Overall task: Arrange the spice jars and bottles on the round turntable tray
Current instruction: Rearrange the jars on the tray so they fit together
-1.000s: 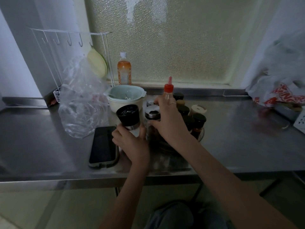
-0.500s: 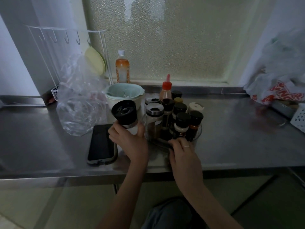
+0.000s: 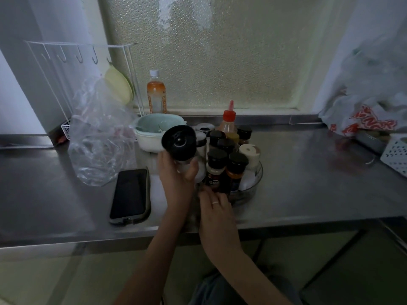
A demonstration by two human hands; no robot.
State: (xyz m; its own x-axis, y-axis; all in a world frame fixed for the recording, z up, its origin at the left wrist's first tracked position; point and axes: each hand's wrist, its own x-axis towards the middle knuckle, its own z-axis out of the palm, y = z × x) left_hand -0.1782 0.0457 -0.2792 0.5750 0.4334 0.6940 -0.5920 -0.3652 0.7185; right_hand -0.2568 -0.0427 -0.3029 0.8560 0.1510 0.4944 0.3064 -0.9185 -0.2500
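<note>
Just left of the crowded turntable tray (image 3: 256, 182), the left hand (image 3: 177, 179) is gripping a black-capped grinder (image 3: 179, 143) around its clear body, lifted off the steel counter (image 3: 308, 172). Its long axis is tilting, the cap leaning toward the camera and the base pointing down and away. The right hand (image 3: 217, 208) is resting at the tray's near rim, fingers (image 3: 206, 191) curled against it below the dark-lidded jars (image 3: 226, 166); whether it is actually pinching the rim is unclear. A phone (image 3: 131, 193) is lying beside the left wrist.
</note>
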